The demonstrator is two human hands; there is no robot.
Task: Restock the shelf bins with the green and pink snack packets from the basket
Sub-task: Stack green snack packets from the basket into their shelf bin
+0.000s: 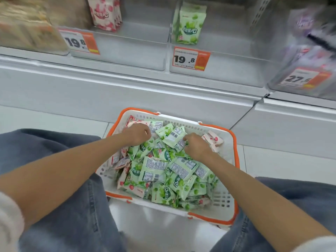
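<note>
A: Quick log. Your basket sat on the floor between your knees, just below the shelf. Green packets filled most of it. Pink packets lay at its far right corner and along its left wall.

B: Agreed. Your right hand was over the far right of the pile, fingertips pinching a green packet, barcode side up.

A: Your left hand was at the far left corner, fingers curled down into the pile. I couldn't tell whether it held anything, since the fingertips were hidden.

B: Same here. On the shelf, your left bin held a few upright pink packs at its back. The middle bin, just right of it, held upright green packs at its back left corner.

A: Each of those two bins carried a 19.8 tag on its front wall. The bins at the far left and far right were too blurred to read.
</note>
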